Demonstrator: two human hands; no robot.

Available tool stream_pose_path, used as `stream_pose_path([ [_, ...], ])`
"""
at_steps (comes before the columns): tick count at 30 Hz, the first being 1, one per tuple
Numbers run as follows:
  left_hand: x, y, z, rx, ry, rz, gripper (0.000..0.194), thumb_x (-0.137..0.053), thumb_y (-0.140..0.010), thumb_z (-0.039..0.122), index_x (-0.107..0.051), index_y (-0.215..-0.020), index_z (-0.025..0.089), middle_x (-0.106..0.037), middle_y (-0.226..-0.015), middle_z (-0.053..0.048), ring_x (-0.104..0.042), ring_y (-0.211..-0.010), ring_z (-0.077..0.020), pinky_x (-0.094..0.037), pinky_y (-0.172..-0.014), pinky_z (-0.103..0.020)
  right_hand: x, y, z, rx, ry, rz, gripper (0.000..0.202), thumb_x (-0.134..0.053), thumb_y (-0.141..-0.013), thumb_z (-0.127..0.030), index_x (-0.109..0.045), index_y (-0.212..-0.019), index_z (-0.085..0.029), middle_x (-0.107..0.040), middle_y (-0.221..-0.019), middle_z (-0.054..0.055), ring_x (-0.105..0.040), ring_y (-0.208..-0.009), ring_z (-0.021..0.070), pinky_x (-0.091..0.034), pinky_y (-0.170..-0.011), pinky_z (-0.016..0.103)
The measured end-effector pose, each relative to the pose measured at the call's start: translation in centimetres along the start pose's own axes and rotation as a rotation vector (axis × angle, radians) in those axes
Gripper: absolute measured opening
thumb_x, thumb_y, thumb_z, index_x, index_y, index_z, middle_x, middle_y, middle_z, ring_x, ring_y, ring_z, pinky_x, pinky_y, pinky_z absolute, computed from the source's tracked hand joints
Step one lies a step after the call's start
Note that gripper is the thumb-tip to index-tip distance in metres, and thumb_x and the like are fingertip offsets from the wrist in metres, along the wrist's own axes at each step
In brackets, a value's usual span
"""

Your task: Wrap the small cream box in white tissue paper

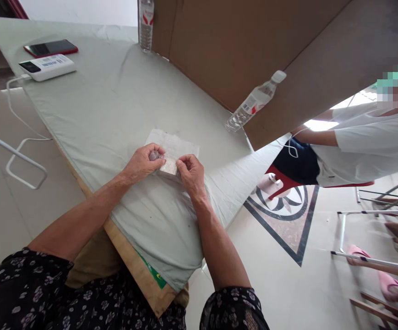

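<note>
Dark floral sleeves [231, 307] nearest the lens, forearms angled in over the cloth-covered counter [116, 105]. Grip: thumbs and fingers of both hands pinch a small wrapped block [169, 167], clear crinkled film around it, low over the near part of the cloth; left hand [145, 162] on its left end, with bunched plastic [155, 155] at the fingers, right hand [192, 174] on its right. Wrinkled whitish sheet [175, 143] just beyond. Farther out, two clear bottles [255, 104] by a cardboard panel [219, 50]; far left, white power bank [52, 67], cable trailing off the edge, red-edged phone [52, 47] just behind. Past the cardboard, a seated person in a white shirt [373, 149]; pink slippers [389, 284] on the floor.
</note>
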State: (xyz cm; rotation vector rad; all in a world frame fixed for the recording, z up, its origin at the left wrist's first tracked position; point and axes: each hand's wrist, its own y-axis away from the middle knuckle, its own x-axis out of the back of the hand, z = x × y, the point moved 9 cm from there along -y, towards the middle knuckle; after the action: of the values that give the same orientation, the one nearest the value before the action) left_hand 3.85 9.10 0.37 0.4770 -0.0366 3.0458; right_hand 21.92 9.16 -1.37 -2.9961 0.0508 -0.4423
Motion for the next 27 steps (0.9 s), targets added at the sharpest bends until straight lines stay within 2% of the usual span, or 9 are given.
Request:
stream_pose_path([
  [4,0.0,0.0,-0.1,0.004,0.003,0.0,0.033,-0.072,-0.069,0.041,-0.067,-0.094,0.019,-0.064,-0.075,0.002,-0.05,-0.063,-0.0115,-0.042,-0.058,-0.024,0.7,0.0,-0.4,0.06,0.112,0.018,0.015,-0.058,-0.088,-0.038,-0.062,-0.092,-0.024,-0.073,-0.087,0.002,-0.066,-0.08,0.0174,-0.051,-0.08,0.033],
  [7,0.0,0.0,-0.2,0.01,0.012,0.009,0.035,-0.072,-0.069,0.041,-0.067,-0.095,0.019,-0.063,-0.074,0.002,-0.05,-0.063,-0.0115,-0.043,-0.059,-0.024,2.4,1.4,-3.7,0.271,0.382,0.14,0.015,-0.056,-0.095,-0.033,-0.067,-0.097,-0.023,-0.077,-0.107,0.008,-0.068,-0.105,0.0241,-0.049,-0.098,0.042],
  [9,-0.1,-0.1,-0.3,0.009,0.014,0.003,0.036,-0.073,-0.068,0.042,-0.067,-0.095,0.019,-0.061,-0.071,0.003,-0.049,-0.063,-0.0117,-0.043,-0.06,-0.024,2.4,3.0,-6.2,0.435,0.57,0.158,0.019,-0.052,-0.102,-0.03,-0.07,-0.101,-0.023,-0.077,-0.116,0.01,-0.066,-0.117,0.0261,-0.044,-0.105,0.044],
  [11,-0.2,-0.1,-0.3,0.0,0.009,-0.009,0.038,-0.072,-0.068,0.044,-0.067,-0.096,0.019,-0.06,-0.071,0.003,-0.05,-0.065,-0.0122,-0.043,-0.061,-0.024,0.7,4.4,-7.8,0.574,0.686,0.032,0.022,-0.05,-0.105,-0.027,-0.072,-0.108,-0.023,-0.077,-0.119,0.01,-0.066,-0.118,0.025,-0.043,-0.106,0.043],
  [13,-0.1,-0.2,-0.2,-0.007,-0.001,-0.011,0.039,-0.072,-0.069,0.046,-0.068,-0.097,0.018,-0.063,-0.075,0.002,-0.052,-0.067,-0.0128,-0.044,-0.063,-0.024,-1.5,5.4,-8.1,0.654,0.755,-0.143,0.023,-0.052,-0.105,-0.024,-0.071,-0.116,-0.021,-0.076,-0.122,0.01,-0.065,-0.119,0.024,-0.042,-0.105,0.04],
  [16,0.1,-0.1,-0.3,0.002,0.006,-0.023,0.044,-0.07,-0.069,0.047,-0.069,-0.102,0.017,-0.068,-0.083,-0.001,-0.056,-0.073,-0.0143,-0.047,-0.068,-0.025,-3.5,5.4,-7.1,0.637,0.834,-0.286,0.023,-0.052,-0.104,-0.019,-0.07,-0.119,-0.02,-0.075,-0.127,0.01,-0.063,-0.121,0.024,-0.041,-0.104,0.038],
  [20,0.9,0.2,-0.1,-0.025,-0.047,-0.059,0.052,-0.064,-0.068,0.039,-0.069,-0.115,0.017,-0.065,-0.08,0.002,-0.057,-0.072,-0.0152,-0.047,-0.07,-0.027,-4.0,4.8,-6.5,0.594,0.926,-0.309,0.023,-0.049,-0.105,-0.019,-0.07,-0.113,-0.022,-0.074,-0.124,0.008,-0.062,-0.111,0.0243,-0.041,-0.099,0.038],
  [24,2.7,0.0,-0.9,0.022,-0.264,-0.02,0.045,-0.058,-0.067,0.031,-0.071,-0.108,0.016,-0.054,-0.061,0.006,-0.051,-0.059,-0.0162,-0.042,-0.063,-0.029,-4.5,4.8,-6.9,0.624,1.01,-0.354,0.023,-0.053,-0.105,-0.021,-0.068,-0.12,-0.024,-0.074,-0.12,0.007,-0.06,-0.105,0.0236,-0.04,-0.093,0.037],
  [27,3.8,-0.2,-1.3,0.037,-0.425,0.04,0.045,-0.06,-0.069,0.029,-0.071,-0.111,0.018,-0.061,-0.064,0.003,-0.055,-0.06,-0.0188,-0.041,-0.063,-0.03,-4.7,4.5,-7.0,0.64,1.067,-0.342,0.021,-0.055,-0.104,-0.024,-0.069,-0.118,-0.027,-0.073,-0.12,0.007,-0.058,-0.104,0.0243,-0.037,-0.091,0.039],
])
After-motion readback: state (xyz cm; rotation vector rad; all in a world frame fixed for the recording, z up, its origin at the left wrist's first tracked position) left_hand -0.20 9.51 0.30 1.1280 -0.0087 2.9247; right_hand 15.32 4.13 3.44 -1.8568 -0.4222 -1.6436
